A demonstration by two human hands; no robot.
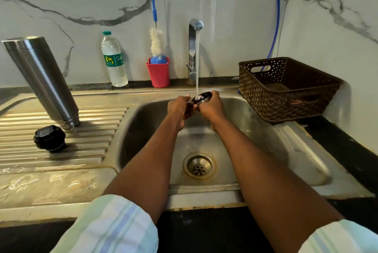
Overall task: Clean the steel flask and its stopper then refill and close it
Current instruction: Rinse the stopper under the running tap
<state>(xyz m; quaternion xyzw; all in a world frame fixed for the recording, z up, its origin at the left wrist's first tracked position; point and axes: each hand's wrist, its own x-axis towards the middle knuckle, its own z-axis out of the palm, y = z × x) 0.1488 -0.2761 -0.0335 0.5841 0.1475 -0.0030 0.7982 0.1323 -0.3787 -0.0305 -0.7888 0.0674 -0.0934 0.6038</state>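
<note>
The steel flask [42,81] stands upside down on the ribbed drainboard at the left. Its black stopper [49,138] lies beside it on the ribs. Over the sink basin, my left hand [179,109] and my right hand [211,107] together hold a small steel cap with a black inside [202,97]. Water from the tap [193,50] runs straight into that cap. Part of the cap is hidden by my fingers.
A plastic water bottle [113,60] and a red cup [158,72] holding a blue-handled bottle brush [156,41] stand against the marble wall. A brown plastic basket [286,89] sits right of the sink [286,150]. The drain [199,165] lies below my arms.
</note>
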